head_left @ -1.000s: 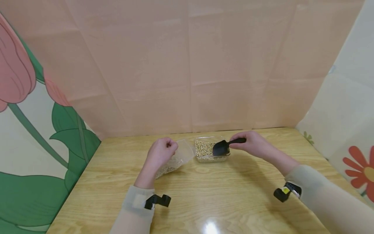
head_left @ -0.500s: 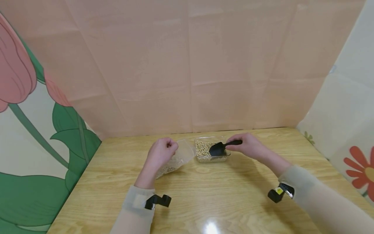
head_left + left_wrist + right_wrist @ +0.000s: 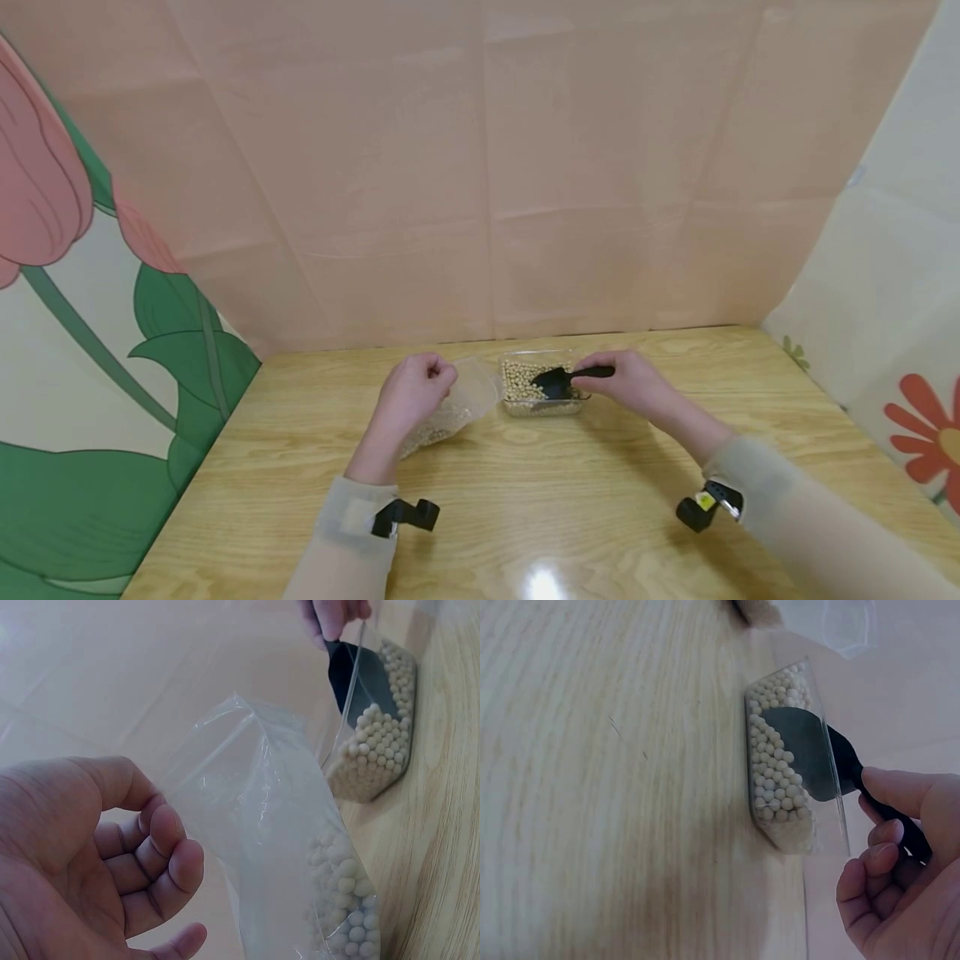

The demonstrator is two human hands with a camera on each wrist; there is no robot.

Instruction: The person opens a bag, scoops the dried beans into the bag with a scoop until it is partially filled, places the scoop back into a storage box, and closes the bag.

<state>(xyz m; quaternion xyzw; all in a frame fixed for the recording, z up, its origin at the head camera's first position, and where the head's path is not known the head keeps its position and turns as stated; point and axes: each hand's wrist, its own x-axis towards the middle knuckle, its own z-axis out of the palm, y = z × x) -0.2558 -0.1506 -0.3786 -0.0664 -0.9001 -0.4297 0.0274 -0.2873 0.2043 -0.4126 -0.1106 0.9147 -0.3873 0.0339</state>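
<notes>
A clear rectangular container (image 3: 516, 408), filled with small pale round beads (image 3: 772, 791), stands on the table. My right hand (image 3: 628, 383) grips the handle of a black scoop (image 3: 799, 742), pinched between thumb and fingers. The scoop's blade is dug into the beads inside the container. Left of it stands a clear plastic bag (image 3: 262, 802) with more pale beads (image 3: 341, 877) in its bottom. The fingers of my left hand (image 3: 415, 392) are curled at the bag's upper edge, which they hold up with its mouth toward the container.
The wood-grain table (image 3: 525, 492) stretches in front of both forearms. A pink sheet (image 3: 480, 208) hangs behind its far edge. Walls with painted flowers flank the table, and black wrist cameras (image 3: 405, 517) sit on both sleeves.
My right hand has moved left and slightly down, pushing the scoop deeper into the beads and toward the container's left side. My left hand and the bag have stayed put.
</notes>
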